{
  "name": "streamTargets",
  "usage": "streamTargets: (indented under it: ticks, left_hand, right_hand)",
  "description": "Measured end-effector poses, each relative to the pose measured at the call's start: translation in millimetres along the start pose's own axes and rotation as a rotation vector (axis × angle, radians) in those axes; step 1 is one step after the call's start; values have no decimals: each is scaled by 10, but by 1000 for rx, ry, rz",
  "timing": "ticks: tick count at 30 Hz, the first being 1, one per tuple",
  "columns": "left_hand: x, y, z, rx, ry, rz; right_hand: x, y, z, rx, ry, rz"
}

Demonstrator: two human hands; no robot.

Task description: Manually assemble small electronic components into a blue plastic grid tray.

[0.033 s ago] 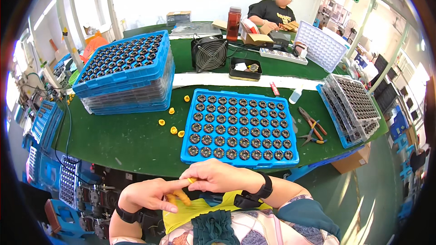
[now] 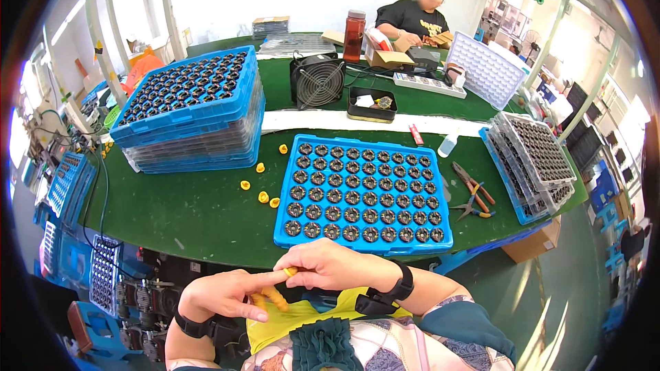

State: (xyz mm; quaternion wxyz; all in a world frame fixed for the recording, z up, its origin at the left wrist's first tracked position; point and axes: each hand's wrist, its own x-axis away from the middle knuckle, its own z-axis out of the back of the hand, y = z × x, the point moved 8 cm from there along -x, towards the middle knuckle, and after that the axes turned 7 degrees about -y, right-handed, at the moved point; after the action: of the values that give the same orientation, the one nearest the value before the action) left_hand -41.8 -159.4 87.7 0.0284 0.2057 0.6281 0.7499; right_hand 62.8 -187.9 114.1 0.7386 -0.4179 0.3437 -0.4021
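Close to my body, below the table's front edge, both hands meet. My left hand [image 2: 223, 294] has its index finger stretched out and its thumb apart; yellow finger cots [image 2: 276, 298] cover other fingers of it. My right hand [image 2: 330, 265] pinches a rolled yellow finger cot [image 2: 291, 271] at the tip of that index finger. Just beyond my hands lies a blue tray [image 2: 282, 216] with rows of round dark parts with metallic centres [image 2: 350, 233]. Several loose yellow finger cots [image 2: 263, 197] lie left of the tray on the green table [image 2: 185, 213].
Stacked trays [image 2: 189, 124] stand at left, more trays [image 2: 533, 158] at right. Beside the blue tray are pliers [image 2: 473, 185], cutters [image 2: 474, 205] and a small bottle [image 2: 448, 144]. Farther back are a black fan [image 2: 317, 81], a black box [image 2: 371, 111] and a seated person [image 2: 412, 20].
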Motion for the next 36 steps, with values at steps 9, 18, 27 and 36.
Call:
streamTargets:
  ticks: [9,18,27,36]
  left_hand:
    - [71,25,61,204,99,-238]
    - [284,-181,167,549,350,-370]
    - [379,-277,473,390,676,-425]
    - [457,-332,400,465,679,-454]
  right_hand:
    - [-58,212,-51,-425,89,-115]
    - [-296,458,192,-471,259,-186]
    - [-822,992,855,161,354,-271]
    - [-672,855,704,-22,395,-347]
